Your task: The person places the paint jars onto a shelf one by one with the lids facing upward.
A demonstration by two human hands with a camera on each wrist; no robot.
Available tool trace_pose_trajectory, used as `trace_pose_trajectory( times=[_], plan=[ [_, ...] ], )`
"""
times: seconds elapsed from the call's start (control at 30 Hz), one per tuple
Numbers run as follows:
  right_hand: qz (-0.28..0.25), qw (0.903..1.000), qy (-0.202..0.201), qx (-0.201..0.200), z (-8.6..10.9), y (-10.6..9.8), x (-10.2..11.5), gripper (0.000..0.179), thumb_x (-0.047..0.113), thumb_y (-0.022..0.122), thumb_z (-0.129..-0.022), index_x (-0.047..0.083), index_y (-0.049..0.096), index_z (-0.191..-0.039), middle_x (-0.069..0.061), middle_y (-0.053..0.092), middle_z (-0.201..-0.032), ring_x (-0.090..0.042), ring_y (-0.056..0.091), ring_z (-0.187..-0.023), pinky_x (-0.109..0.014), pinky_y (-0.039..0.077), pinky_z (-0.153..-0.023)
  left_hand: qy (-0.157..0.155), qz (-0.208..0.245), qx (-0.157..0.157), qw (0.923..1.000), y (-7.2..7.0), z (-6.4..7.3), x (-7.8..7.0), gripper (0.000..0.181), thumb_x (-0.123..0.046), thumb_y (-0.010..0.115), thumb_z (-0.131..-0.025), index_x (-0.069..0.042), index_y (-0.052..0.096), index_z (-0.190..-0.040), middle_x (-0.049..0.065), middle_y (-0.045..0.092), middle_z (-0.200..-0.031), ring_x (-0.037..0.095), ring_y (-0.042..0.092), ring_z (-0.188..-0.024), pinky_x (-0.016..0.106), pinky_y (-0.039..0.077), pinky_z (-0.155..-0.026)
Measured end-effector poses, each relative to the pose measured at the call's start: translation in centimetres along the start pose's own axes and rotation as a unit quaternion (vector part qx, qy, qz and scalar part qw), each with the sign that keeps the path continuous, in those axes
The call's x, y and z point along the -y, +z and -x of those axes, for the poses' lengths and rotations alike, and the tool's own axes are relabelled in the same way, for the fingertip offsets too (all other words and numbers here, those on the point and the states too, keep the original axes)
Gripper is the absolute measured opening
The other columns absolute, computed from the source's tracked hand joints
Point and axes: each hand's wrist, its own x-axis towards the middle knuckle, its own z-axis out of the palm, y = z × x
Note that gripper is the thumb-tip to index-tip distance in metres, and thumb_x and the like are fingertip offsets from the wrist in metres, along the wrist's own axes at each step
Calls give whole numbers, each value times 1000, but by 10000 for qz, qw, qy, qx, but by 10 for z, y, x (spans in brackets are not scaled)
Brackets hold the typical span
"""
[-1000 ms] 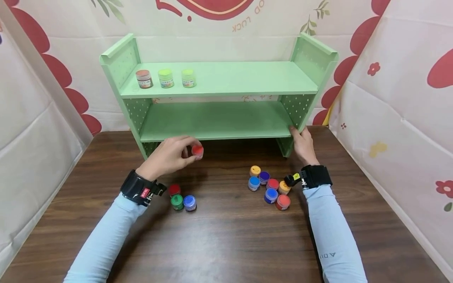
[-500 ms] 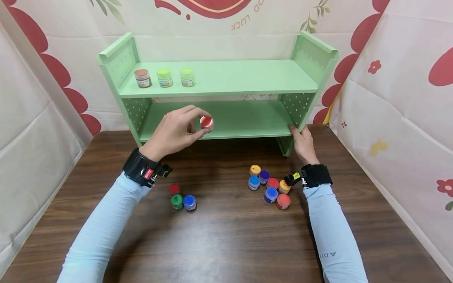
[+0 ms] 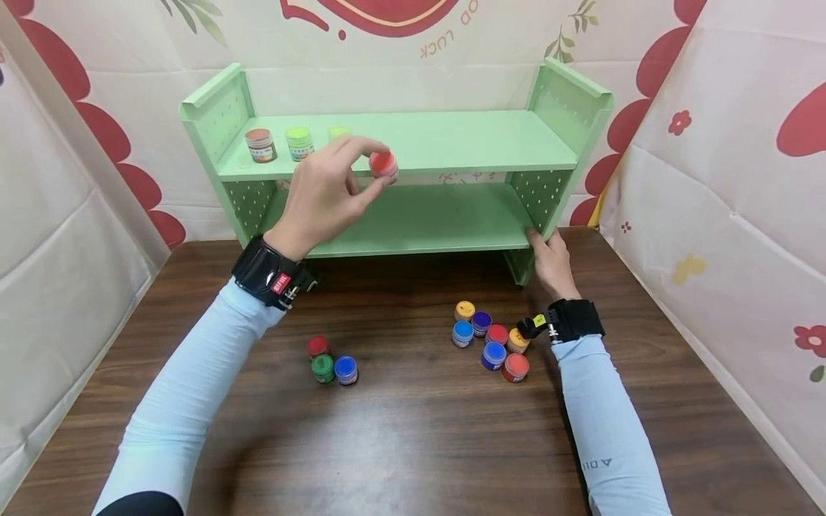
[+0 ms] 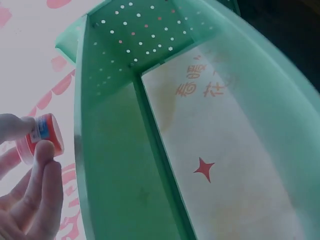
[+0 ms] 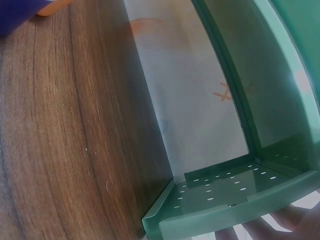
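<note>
My left hand pinches a small red-lidded paint jar between thumb and fingers, in front of the green shelf's upper board. In the left wrist view the same paint jar lies tilted in the fingertips, apart from the shelf. Three jars stand at the left of the top board: one with a brown-red lid, a lime one, and another lime jar partly behind my hand. My right hand grips the lower right side panel; its fingers show past the panel in the right wrist view.
On the brown table, a red jar, a green jar and a blue jar cluster at left. Several more jars, including a yellow jar, stand near my right wrist. Printed cloth surrounds the table.
My left hand has risen with the red-lidded jar from below the lower board to the upper board's front edge, slightly rightward. The right hand stays on the side panel.
</note>
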Motion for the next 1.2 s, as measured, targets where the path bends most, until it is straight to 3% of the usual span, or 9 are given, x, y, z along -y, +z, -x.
trace_pose_trajectory(
  times=[0.3, 0.5, 0.77, 0.97, 1.2],
  plan=[
    [-6, 10000, 6, 86, 1, 1, -1, 68, 50, 37, -108, 12, 26, -163, -21, 41, -161, -37, 38, -147, -58, 27, -123, -581, -452, 116, 9972, 6, -17, 5, 24, -29, 69, -99, -11, 70, -115, 6, 72, -108, 19, 58, -65, 26, 35, -57],
    [-79, 9999, -92, 78, 0, 0, -1, 67, 49, 37, -108, 12, 26, -163, -21, 42, -160, -37, 39, -146, -58, 27, -123, -676, -673, 377, 9947, 6, -27, 6, 24, -30, 69, -99, -11, 68, -114, 5, 72, -103, 20, 49, -68, 30, 27, -55],
    [-23, 10000, 5, 75, 2, 0, 0, 68, 50, 36, -108, 12, 25, -163, -21, 41, -161, -38, 38, -146, -58, 27, -122, -902, -898, 776, 9888, 7, -37, 9, 24, -31, 68, -99, -13, 70, -114, 3, 75, -108, 21, 49, -66, 32, 30, -54],
    [-78, 10000, -17, 6, 2, 0, 1, 67, 49, 38, -108, 12, 26, -163, -20, 40, -161, -36, 37, -148, -56, 26, -124, -909, -1000, 716, 9882, 11, -39, 11, 24, -31, 67, -100, -13, 71, -115, 3, 76, -111, 22, 53, -66, 32, 31, -54],
    [-105, 9999, 34, 0, 2, 1, 2, 68, 49, 39, -108, 13, 26, -164, -20, 39, -162, -36, 36, -149, -56, 26, -124, -925, -1061, 744, 9872, 12, -40, 11, 24, -28, 66, -101, -14, 70, -120, 2, 78, -114, 21, 41, -58, 33, 24, -52]
  ],
)
